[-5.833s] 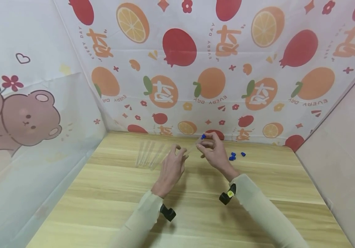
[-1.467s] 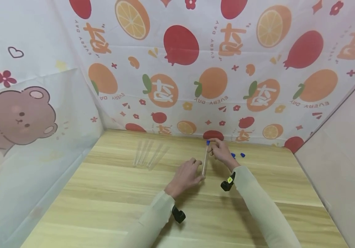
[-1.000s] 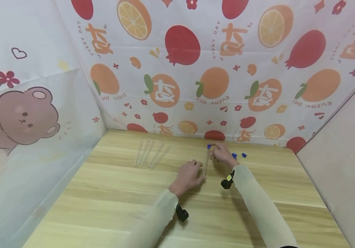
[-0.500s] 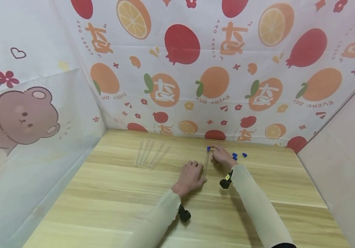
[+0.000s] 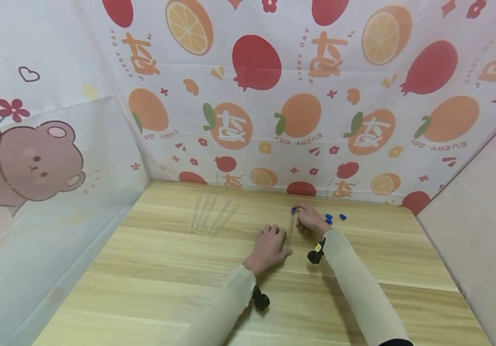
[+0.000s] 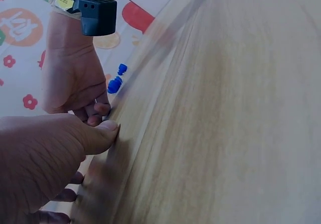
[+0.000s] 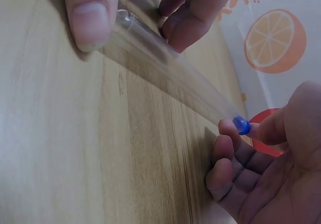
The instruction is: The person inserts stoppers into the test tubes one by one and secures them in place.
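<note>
"EVERY DAY" repeats across the far fruit-printed cloth (image 5: 269, 106), sideways beside stylized orange characters and inverted beneath printed oranges. The yellow sticker (image 6: 64, 0) on the right wrist camera (image 6: 98, 17) is illegible.

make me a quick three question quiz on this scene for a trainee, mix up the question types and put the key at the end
1. Multiple choice: in the head view, where do the loose tubes lie relative to the left hand?
A) to its right
B) to its left
C) directly beneath it

2. Fill in the blank: the loose stoppers near the right hand are ____ in colour.

3. Look at the clear tube between the hands and its fitted stopper. True or false: the fitted stopper sits at the left hand's end.

Key:
1. B
2. blue
3. False; it sits at the right hand's end.
</note>
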Action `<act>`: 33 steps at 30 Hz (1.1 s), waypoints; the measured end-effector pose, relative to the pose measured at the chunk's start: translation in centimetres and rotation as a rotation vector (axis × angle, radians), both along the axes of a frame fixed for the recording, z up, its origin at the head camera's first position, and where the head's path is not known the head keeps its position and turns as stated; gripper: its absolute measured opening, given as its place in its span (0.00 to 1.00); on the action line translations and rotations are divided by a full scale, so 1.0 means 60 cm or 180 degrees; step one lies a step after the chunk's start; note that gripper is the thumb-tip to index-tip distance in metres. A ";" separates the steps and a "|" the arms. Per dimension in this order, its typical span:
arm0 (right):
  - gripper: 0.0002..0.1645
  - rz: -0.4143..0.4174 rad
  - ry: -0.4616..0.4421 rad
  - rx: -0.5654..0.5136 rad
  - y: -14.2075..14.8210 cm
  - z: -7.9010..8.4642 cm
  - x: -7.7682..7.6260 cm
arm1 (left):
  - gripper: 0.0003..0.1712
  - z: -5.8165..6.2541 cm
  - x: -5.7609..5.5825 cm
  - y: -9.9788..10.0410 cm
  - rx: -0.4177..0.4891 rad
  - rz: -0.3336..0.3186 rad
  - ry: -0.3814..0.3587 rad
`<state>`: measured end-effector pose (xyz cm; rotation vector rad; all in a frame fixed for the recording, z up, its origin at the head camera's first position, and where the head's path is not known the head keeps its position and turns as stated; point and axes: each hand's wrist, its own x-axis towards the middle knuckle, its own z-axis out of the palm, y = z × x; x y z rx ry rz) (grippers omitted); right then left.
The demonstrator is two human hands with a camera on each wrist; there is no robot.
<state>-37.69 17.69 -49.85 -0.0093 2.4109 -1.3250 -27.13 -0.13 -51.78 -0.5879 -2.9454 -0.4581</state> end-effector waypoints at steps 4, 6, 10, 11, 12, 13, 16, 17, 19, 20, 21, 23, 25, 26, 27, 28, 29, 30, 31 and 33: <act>0.30 0.0015 0.0012 0.0027 0.001 0.002 0.003 | 0.27 0.001 0.000 0.001 -0.0016 -0.0002 0.0018; 0.31 0.0028 0.0013 0.0029 0.001 0.002 0.003 | 0.27 0.001 0.000 0.001 -0.0035 -0.0001 0.0024; 0.33 0.0032 -0.0027 -0.0007 0.002 0.001 0.002 | 0.27 0.001 0.001 0.001 -0.0070 -0.0002 0.0017; 0.34 0.0032 -0.0042 -0.0018 0.002 0.001 0.001 | 0.27 0.001 0.001 0.001 -0.0074 -0.0006 0.0012; 0.34 0.0033 -0.0056 -0.0033 0.002 0.000 0.000 | 0.27 0.001 0.002 0.001 -0.0076 -0.0013 0.0006; 0.34 0.0043 -0.0061 -0.0030 0.002 -0.001 -0.001 | 0.27 0.000 0.002 0.001 -0.0080 -0.0019 0.0004; 0.33 0.0067 -0.0062 -0.0029 0.004 -0.002 -0.002 | 0.26 -0.001 0.003 0.002 -0.0081 -0.0032 0.0016; 0.32 0.0068 -0.0058 -0.0030 0.004 -0.001 -0.002 | 0.26 -0.001 0.003 0.002 -0.0076 -0.0035 0.0020; 0.32 0.0070 -0.0062 -0.0047 0.005 -0.001 -0.002 | 0.26 -0.003 0.002 0.002 -0.0078 -0.0034 0.0040; 0.31 0.0081 -0.0058 -0.0046 0.006 0.000 -0.002 | 0.26 -0.003 0.002 0.002 -0.0079 -0.0031 0.0053; 0.31 0.0077 -0.0060 -0.0046 0.006 0.001 -0.002 | 0.26 -0.003 0.001 0.003 -0.0080 -0.0029 0.0056; 0.31 0.0069 -0.0063 -0.0057 0.007 0.002 -0.002 | 0.26 -0.003 0.000 0.003 -0.0102 -0.0025 0.0060; 0.31 0.0063 -0.0059 -0.0049 0.008 0.003 -0.001 | 0.26 -0.001 0.000 0.003 -0.0111 -0.0027 0.0056; 0.31 0.0061 -0.0058 -0.0050 0.008 0.003 -0.001 | 0.26 -0.001 0.000 0.003 -0.0107 -0.0032 0.0047; 0.31 0.0037 -0.0068 -0.0072 0.009 0.004 -0.001 | 0.27 0.000 0.000 0.002 -0.0105 -0.0038 0.0035; 0.31 0.0011 -0.0084 -0.0099 0.010 0.005 -0.001 | 0.27 0.001 0.001 0.002 -0.0105 -0.0042 0.0028; 0.31 -0.0009 -0.0096 -0.0129 0.011 0.006 -0.001 | 0.28 0.001 0.001 0.001 -0.0093 -0.0046 0.0016; 0.31 -0.0015 -0.0082 -0.0143 0.013 0.008 0.000 | 0.29 0.001 0.001 0.000 -0.0081 -0.0052 0.0013; 0.32 -0.0041 -0.0081 -0.0154 0.015 0.011 0.000 | 0.30 0.001 0.002 -0.001 -0.0061 -0.0055 0.0006; 0.32 -0.0053 -0.0038 -0.0158 0.020 0.018 -0.001 | 0.31 0.003 0.003 -0.004 -0.0009 -0.0060 -0.0015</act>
